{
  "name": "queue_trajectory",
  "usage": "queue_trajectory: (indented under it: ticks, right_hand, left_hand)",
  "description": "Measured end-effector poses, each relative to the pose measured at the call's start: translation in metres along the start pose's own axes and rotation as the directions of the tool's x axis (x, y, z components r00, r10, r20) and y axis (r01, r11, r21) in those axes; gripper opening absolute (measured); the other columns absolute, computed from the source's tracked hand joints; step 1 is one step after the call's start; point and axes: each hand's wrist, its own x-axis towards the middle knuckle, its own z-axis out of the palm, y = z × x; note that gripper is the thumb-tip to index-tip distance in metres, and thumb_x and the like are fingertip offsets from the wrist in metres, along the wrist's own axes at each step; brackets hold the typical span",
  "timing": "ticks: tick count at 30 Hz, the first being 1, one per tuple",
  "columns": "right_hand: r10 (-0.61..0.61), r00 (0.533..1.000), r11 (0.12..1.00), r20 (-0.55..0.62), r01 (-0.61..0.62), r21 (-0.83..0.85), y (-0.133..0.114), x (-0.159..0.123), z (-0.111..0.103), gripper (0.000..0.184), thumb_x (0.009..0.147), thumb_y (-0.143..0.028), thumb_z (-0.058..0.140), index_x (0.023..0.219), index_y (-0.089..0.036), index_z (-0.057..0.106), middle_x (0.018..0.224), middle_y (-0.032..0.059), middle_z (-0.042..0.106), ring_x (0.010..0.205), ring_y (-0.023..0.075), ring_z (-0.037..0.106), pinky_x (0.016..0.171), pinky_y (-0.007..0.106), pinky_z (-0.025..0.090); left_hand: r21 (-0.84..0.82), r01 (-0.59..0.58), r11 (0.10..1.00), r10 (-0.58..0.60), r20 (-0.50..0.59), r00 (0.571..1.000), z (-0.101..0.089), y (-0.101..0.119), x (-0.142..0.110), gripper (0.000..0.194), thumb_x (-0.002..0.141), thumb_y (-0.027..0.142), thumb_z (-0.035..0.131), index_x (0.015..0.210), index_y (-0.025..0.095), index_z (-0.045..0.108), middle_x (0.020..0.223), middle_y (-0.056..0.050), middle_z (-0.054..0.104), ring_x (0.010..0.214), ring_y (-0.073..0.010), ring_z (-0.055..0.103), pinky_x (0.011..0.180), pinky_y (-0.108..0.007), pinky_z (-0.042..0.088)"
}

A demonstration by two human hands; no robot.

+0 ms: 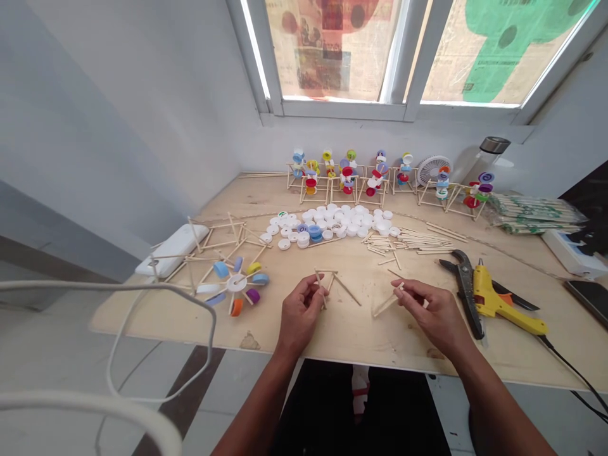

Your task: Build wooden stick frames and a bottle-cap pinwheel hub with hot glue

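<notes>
Stick frame (pixel 318 282) sits at one o'clock of the left hand (pixel 300 311), over the surface (pixel 356 335). Positioning sticks by hand seems the step underway; the next move would call for a light, steady pinch and careful alignment. Left thumb and fingers, nearly closed, pinch one of its sticks. The right hand (pixel 434 311), also nearly closed, pinches a stick piece (pixel 387 306) at its nine o'clock; a glue gun (pixel 488 299) lies at three.

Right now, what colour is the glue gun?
The glue gun is mostly yellow; the head view shows it best.
</notes>
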Motion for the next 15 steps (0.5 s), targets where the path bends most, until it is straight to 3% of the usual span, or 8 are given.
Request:
queue_trajectory:
  ticks: [4,7,10,15]
  right_hand:
    - [-0.212,0.974,0.925,-0.076,0.175,-0.339,-0.003,0.001,-0.006,0.030,0.085,-0.040,0.051,0.068,-0.021,0.066,0.066,0.0048,0.064,0.060,0.0172,0.057,0.058,0.029,0.039]
    - [-0.279,0.951,0.891,-0.133,0.205,-0.404,-0.004,0.001,-0.007,0.031,0.084,-0.040,0.051,0.064,-0.020,0.063,0.061,0.0036,0.058,0.060,0.0162,0.053,0.057,0.028,0.037]
    - [-0.224,0.957,0.933,-0.187,0.154,-0.325,-0.005,0.000,-0.004,0.029,0.083,-0.041,0.053,0.065,-0.019,0.061,0.063,0.0026,0.057,0.055,0.0136,0.050,0.054,0.026,0.037]
    - [-0.006,0.963,0.995,-0.271,-0.020,-0.093,-0.008,0.002,0.010,0.032,0.080,-0.047,0.056,0.066,-0.019,0.061,0.056,-0.0001,0.056,0.047,0.0119,0.046,0.047,0.025,0.035]
  left_hand:
    - [-0.005,0.007,1.000,-0.007,0.001,1.000,0.000,0.000,0.000,0.033,0.077,0.031,0.056,0.105,0.015,0.059,0.073,-0.002,0.065,0.062,-0.0127,0.058,0.059,-0.024,0.047]
    - [-0.002,0.005,1.000,-0.005,0.012,1.000,0.000,0.000,0.000,0.032,0.078,0.031,0.056,0.106,0.015,0.058,0.074,-0.002,0.064,0.062,-0.0123,0.057,0.059,-0.024,0.046]
    - [0.003,0.001,1.000,-0.001,0.019,1.000,-0.001,0.000,-0.001,0.032,0.078,0.030,0.055,0.106,0.015,0.057,0.074,-0.002,0.064,0.063,-0.0123,0.057,0.060,-0.024,0.046]
    - [0.004,0.004,1.000,-0.004,0.009,1.000,-0.001,-0.001,0.000,0.033,0.077,0.032,0.056,0.106,0.015,0.058,0.073,-0.002,0.065,0.063,-0.0126,0.058,0.059,-0.024,0.046]
